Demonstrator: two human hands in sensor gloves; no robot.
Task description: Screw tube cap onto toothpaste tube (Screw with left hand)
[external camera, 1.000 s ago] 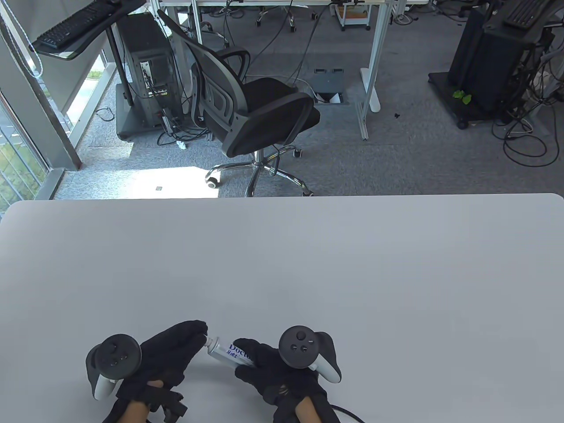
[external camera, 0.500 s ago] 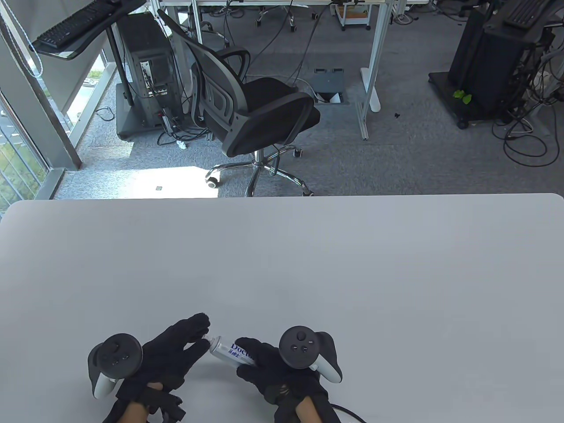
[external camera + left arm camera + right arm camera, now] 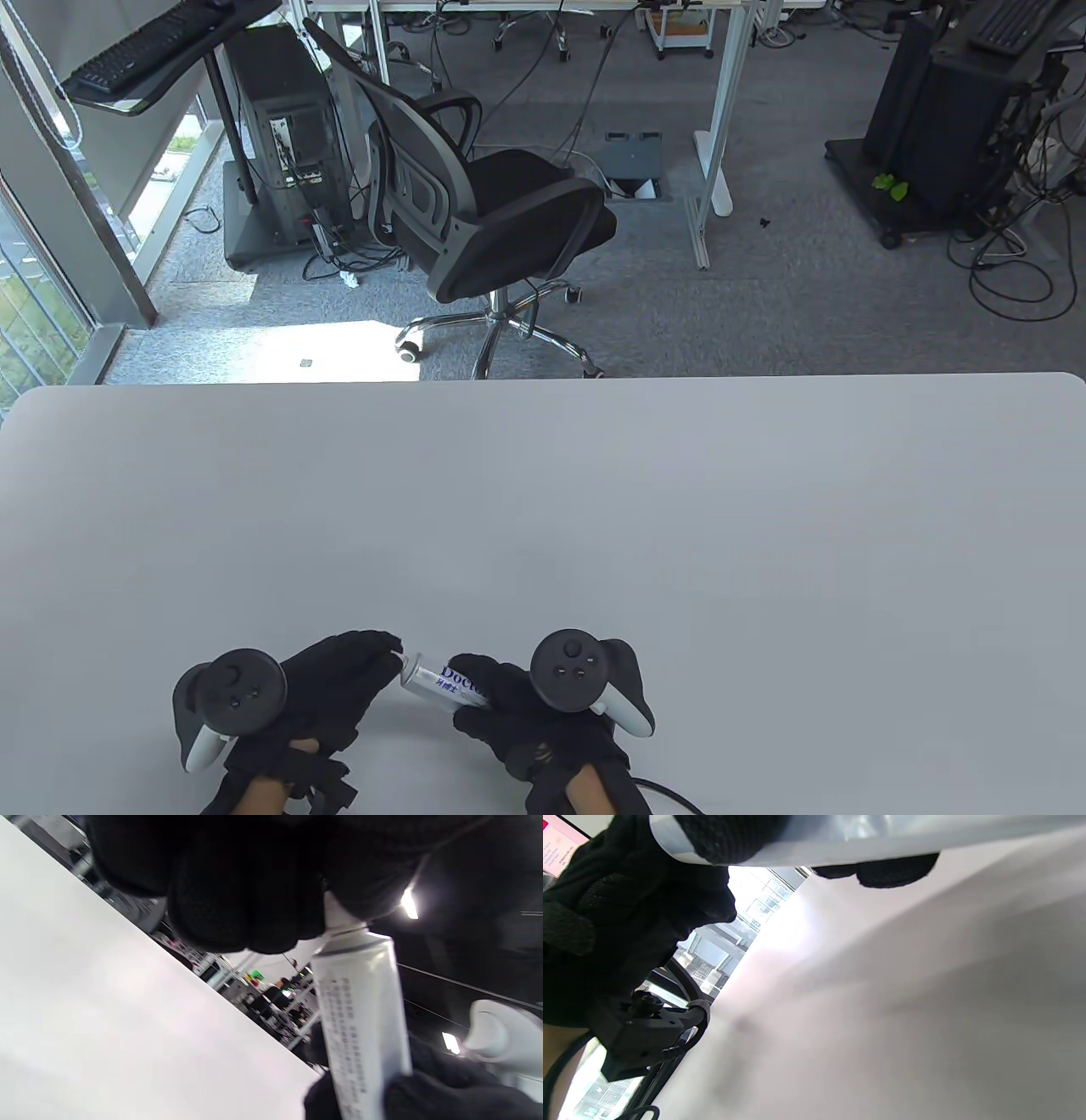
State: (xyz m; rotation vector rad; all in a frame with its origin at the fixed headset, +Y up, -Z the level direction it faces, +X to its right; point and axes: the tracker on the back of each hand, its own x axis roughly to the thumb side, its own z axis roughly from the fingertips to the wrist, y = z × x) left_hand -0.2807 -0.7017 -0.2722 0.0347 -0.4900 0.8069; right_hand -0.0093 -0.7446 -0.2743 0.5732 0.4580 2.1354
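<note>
Lower centre of table view: right hand [image 3: 543, 722] grasping toothpaste tube [image 3: 445, 679], left hand [image 3: 327, 688] fingertips pinched on tube cap [image 3: 335, 914]; risks cross-threading if tilted, slipping in glove fabric

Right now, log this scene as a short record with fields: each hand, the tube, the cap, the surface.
left hand: fingertips closed around the cap at the tube's nozzle end
right hand: grips the tube's body, holding it off the table
tube: white with blue print, lying slanted, nozzle toward the left hand
cap: white, on the nozzle, mostly hidden by the left fingers; how far screwed on cannot be told
table: plain white, under both hands
</note>
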